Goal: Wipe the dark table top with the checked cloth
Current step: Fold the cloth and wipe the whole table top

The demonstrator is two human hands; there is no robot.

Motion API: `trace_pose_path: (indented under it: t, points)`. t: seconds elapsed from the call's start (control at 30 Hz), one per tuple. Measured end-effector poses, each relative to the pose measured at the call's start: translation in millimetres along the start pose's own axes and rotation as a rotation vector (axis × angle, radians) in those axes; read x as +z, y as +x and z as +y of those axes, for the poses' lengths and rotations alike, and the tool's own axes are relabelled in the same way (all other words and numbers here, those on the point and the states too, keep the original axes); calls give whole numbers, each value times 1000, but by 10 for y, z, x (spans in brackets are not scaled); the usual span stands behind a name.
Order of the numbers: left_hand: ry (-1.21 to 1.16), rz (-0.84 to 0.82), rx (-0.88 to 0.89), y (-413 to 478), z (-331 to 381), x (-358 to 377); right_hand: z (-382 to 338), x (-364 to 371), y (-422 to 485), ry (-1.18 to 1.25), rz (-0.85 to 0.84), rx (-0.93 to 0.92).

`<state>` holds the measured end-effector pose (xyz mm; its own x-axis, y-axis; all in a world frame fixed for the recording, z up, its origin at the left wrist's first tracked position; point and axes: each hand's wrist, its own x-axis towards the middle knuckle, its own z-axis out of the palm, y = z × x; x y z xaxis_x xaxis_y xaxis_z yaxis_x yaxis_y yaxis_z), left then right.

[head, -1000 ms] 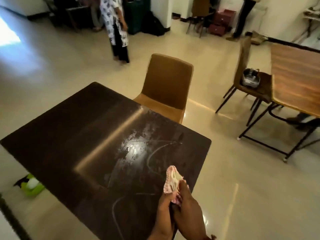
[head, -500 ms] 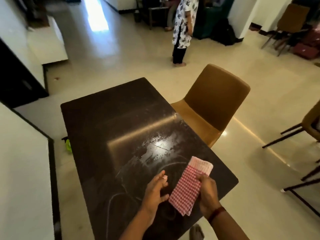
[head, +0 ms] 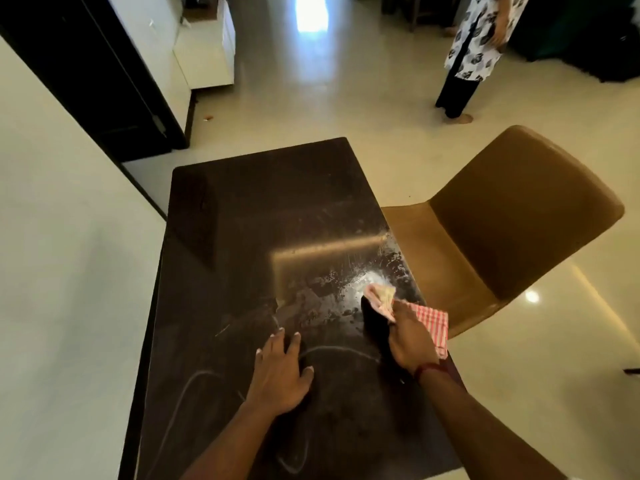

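Observation:
The dark table top (head: 249, 209) fills the middle of the view, with pale smears and wet streaks across its near half. My right hand (head: 408, 336) grips the red-and-white checked cloth (head: 429, 320) near the table's right edge, and the cloth's folded end lies on a shiny wet patch. My left hand (head: 280, 372) rests flat on the table beside it, fingers straight, holding nothing.
A brown chair (head: 512, 216) stands tight against the table's right side. A white wall (head: 52, 271) runs along the left edge. A person (head: 474, 46) stands on the floor at the far right. A white cabinet (head: 207, 50) is at the back left.
The view swung left. My right hand carried the cloth forward along the right edge onto the wet patch. My left hand let go of the cloth and came down flat on the table.

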<state>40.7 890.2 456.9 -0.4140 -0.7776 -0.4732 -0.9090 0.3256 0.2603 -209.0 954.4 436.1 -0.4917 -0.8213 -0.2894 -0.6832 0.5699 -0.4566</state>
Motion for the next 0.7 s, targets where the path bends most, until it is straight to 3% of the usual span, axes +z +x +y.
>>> trace_pose_path:
  t: [0.07, 0.13, 0.33, 0.5, 0.7]
  points:
    - [51, 24, -31, 73, -39, 48, 40, 274, -37, -195, -139, -51]
    - [61, 25, -70, 117, -99, 84, 76, 335, -82, -276, -162, -80]
    - [66, -84, -74, 166, -267, 148, 88, 133, 298, -230, -157, -36]
    - [59, -122, -43, 214, -287, 113, -384, 46, 785, 33, -87, 76]
    - [67, -128, -26, 180, -324, 109, -1, 171, 418, -182, -192, -238]
